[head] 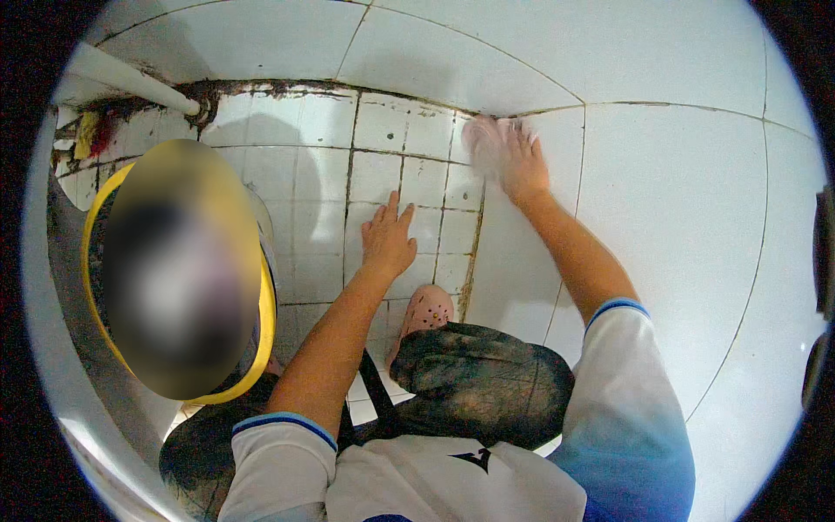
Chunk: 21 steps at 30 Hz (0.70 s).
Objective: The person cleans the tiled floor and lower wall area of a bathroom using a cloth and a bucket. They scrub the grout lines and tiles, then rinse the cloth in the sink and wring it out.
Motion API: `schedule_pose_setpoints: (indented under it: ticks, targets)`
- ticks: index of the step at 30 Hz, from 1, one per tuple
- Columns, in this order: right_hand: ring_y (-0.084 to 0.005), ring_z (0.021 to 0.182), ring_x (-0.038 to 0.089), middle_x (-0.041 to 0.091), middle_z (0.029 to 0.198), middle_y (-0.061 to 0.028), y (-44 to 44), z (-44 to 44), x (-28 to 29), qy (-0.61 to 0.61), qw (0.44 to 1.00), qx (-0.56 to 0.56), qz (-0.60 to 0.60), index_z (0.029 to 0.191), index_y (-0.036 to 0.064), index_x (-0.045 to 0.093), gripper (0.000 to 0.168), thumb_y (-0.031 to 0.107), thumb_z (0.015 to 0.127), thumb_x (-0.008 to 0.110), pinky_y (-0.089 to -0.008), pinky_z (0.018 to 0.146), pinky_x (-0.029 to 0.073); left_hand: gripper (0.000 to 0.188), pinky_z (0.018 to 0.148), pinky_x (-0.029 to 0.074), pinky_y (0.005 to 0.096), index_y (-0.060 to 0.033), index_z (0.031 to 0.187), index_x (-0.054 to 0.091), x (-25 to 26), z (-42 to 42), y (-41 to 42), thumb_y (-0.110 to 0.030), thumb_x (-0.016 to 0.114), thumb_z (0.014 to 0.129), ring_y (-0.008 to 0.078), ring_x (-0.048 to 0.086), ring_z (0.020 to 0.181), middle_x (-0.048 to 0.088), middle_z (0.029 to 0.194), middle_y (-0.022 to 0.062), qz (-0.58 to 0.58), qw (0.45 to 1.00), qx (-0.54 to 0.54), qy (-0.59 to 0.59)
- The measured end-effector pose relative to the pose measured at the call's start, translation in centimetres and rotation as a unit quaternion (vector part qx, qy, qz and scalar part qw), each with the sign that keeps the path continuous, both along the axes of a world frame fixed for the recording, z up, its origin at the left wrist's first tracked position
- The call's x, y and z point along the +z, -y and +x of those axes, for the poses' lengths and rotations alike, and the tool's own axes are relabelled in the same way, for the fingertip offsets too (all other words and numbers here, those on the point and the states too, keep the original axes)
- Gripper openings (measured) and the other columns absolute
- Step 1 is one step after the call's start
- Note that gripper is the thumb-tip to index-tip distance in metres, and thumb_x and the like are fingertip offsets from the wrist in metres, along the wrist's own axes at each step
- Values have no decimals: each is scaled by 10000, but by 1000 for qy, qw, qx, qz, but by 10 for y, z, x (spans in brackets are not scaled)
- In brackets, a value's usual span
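Note:
My right hand [524,166] is at the corner where the white tiled floor [319,254] meets the walls. Under its fingers is a pale pinkish scrubber [484,147], blurred by motion, so I cannot tell its exact kind. My left hand [389,245] holds nothing, its fingers spread low over the floor tiles; whether the fingertips touch them I cannot tell. Dark grime lines the grout [350,189] between the small tiles and runs along the foot of the back wall.
To the left stands a bucket with a yellow rim [266,326], its inside blurred out. A white pipe [137,78] slants down to the floor behind it. A yellow and red object [91,134] lies near the far left corner. My pink clog [430,307] is close to the right wall [652,215].

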State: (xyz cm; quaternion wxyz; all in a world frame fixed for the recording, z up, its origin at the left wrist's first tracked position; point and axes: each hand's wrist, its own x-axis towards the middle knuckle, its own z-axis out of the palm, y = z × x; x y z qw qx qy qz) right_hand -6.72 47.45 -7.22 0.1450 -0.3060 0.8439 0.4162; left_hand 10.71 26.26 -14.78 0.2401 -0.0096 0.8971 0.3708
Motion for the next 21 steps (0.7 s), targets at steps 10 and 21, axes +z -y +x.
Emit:
schedule_pose_setpoints:
  ticks: [10, 21]
  targets:
    - [-328, 1375, 262, 336, 1461, -174, 33, -44, 59, 43, 997, -65, 29, 1361, 23, 405, 600, 320, 855, 531, -486, 1103, 190, 698, 996, 367, 495, -131, 1427, 313, 53, -45, -56, -247, 610, 807, 362, 405, 1273, 283, 1478, 187, 204, 974, 49, -91]
    - [-367, 1295, 381, 437, 1397, -156, 21, -51, 79, -25, 999, 20, -17, 1322, 105, 488, 450, 293, 914, 454, -506, 1079, 239, 727, 984, 375, 522, -137, 1440, 277, 42, -36, -80, -250, 621, 810, 348, 386, 1294, 270, 1489, 166, 224, 971, 71, -42]
